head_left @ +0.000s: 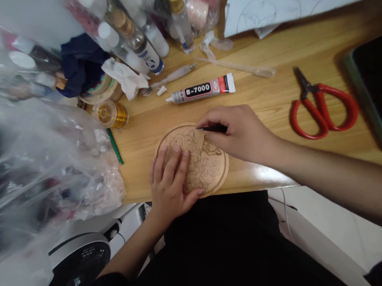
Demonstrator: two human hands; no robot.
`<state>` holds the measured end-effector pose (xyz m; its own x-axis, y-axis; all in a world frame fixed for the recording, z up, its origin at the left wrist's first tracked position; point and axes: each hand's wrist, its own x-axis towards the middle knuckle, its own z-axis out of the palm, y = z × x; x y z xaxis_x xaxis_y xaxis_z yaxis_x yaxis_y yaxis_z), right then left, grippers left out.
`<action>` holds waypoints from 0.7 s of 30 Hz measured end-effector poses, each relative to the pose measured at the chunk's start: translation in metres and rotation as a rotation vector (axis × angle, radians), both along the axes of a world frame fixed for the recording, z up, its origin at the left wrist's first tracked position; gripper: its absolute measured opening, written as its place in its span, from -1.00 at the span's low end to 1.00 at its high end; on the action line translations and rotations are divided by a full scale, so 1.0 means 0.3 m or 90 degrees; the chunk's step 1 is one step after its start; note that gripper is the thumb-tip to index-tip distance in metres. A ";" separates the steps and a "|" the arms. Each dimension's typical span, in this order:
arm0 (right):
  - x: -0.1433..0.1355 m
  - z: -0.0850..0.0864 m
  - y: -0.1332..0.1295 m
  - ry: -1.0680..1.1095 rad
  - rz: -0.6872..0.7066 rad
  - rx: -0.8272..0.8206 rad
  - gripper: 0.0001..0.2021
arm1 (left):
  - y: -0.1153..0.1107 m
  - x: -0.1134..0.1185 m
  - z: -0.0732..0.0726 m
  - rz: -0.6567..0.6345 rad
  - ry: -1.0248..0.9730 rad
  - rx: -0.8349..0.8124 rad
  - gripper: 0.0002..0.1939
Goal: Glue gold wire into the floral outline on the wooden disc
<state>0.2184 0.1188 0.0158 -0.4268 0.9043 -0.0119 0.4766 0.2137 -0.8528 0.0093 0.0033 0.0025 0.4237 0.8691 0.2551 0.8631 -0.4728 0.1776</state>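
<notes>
A round wooden board [223,171] with dark line drawings of flowers lies at the front edge of the wooden table. My left hand [171,182] rests flat on its left part, fingers spread a little. Above the upper right part, my right hand [238,130] is closed around black tweezers [214,128], whose tip points left, close to the board's upper edge. Gold wire [209,147] forms a small outline on the drawing just below the right fingers. Whether the tip holds anything is too small to tell.
Behind the board lies a B-7000 glue tube [201,89]. Red-handled scissors [323,106] and a dark device [375,90] are at the right. A gold wire spool [112,114], green stick [114,146] and plastic bags [51,167] are left; bottles [141,47] stand behind.
</notes>
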 end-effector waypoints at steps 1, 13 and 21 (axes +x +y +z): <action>0.001 0.000 0.000 0.002 0.001 0.003 -0.80 | -0.001 -0.001 -0.002 -0.002 -0.004 0.002 -0.22; 0.010 -0.006 -0.002 0.023 0.033 0.041 -0.76 | -0.027 -0.025 -0.005 -0.035 -0.124 0.102 -0.48; -0.002 0.006 -0.048 -0.209 0.300 0.318 -0.72 | -0.039 -0.010 -0.014 0.026 -0.058 0.149 -0.48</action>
<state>0.2177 0.1043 0.0177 -0.8147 0.5578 0.1585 0.4511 0.7814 -0.4311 0.0062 -0.0084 -0.0016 0.3561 0.7973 0.4873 0.8675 -0.4759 0.1447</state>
